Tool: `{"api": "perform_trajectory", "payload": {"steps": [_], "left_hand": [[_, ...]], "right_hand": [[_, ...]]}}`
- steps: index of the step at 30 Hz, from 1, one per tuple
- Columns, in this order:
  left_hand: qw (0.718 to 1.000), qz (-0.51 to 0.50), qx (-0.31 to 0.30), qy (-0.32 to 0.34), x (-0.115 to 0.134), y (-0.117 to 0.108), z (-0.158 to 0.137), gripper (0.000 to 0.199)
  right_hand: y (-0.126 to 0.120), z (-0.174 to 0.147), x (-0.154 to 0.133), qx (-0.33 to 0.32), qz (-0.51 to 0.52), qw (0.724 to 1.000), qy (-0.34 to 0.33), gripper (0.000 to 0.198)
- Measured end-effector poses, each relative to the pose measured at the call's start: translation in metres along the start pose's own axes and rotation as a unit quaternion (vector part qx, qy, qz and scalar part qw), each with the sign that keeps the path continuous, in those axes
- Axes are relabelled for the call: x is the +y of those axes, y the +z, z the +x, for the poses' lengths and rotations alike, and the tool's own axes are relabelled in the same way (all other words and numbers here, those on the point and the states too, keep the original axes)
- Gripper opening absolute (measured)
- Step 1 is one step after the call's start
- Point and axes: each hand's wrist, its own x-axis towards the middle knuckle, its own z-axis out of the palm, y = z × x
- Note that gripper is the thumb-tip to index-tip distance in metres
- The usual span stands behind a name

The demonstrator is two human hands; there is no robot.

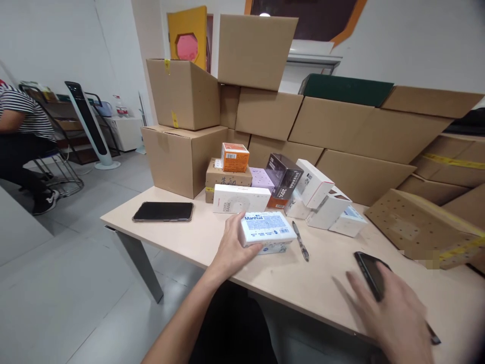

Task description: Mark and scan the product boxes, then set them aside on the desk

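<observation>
My left hand is closed around the left end of a white and blue soft pack labelled Manhua, with the thumb along its near side. The pack is at the front of the table. To its right lies a pen. Blurred by motion, my right hand is over a dark phone at the table's right side. Its thumb and fingers are apart and the hand covers part of the phone. A dark tip sticks out beyond the hand; what it belongs to is hidden.
Another phone lies at the table's left. Behind the pack stand a white power bank box, an orange box, a dark box and several white boxes. Large cartons wall the back; a person sits far left.
</observation>
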Motion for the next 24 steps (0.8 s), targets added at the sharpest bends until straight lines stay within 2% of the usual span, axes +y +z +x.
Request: {"api": "perform_trajectory", "payload": {"steps": [2,4,6,9,10,11,13,16,19,21,24], "left_hand": [[0.999,-0.032,-0.009,-0.003,0.001,-0.001,0.0,0.086],[0.996,-0.084,-0.034,-0.012,0.002,-0.004,0.0,0.089],[0.985,-0.154,-0.077,-0.024,0.003,-0.007,-0.001,0.093],[0.96,-0.244,-0.134,-0.034,0.005,-0.012,-0.002,0.091],[0.954,-0.262,-0.144,-0.035,0.006,-0.014,-0.002,0.089],[0.949,-0.274,-0.149,-0.038,0.006,-0.015,-0.002,0.087],[0.944,-0.287,-0.155,-0.042,0.007,-0.018,-0.002,0.084],[0.942,-0.286,-0.169,-0.04,0.008,-0.02,-0.001,0.084],[0.944,-0.271,-0.181,-0.046,0.008,-0.019,-0.002,0.081],[0.949,-0.254,-0.171,-0.067,0.006,-0.018,-0.001,0.076],[0.958,-0.226,-0.146,-0.094,0.002,-0.014,0.0,0.069]], "right_hand": [[0.002,0.008,-0.036,-0.138,0.119,0.983,0.004,0.076],[0.005,0.017,-0.066,-0.241,0.215,0.946,0.018,0.083],[0.008,0.026,-0.087,-0.339,0.295,0.892,0.041,0.096],[0.009,0.032,-0.102,-0.452,0.412,0.789,0.061,0.111],[0.008,0.031,-0.104,-0.471,0.433,0.766,0.059,0.113],[0.007,0.028,-0.106,-0.48,0.444,0.755,0.056,0.114],[0.003,0.021,-0.109,-0.476,0.448,0.755,0.057,0.111],[-0.004,0.01,-0.111,-0.447,0.446,0.772,0.073,0.098],[-0.019,0.004,-0.103,-0.386,0.411,0.824,0.058,0.079],[-0.033,0.006,-0.091,-0.323,0.381,0.864,0.065,0.07],[-0.053,0.021,-0.065,-0.162,0.345,0.913,0.143,0.072]]}}
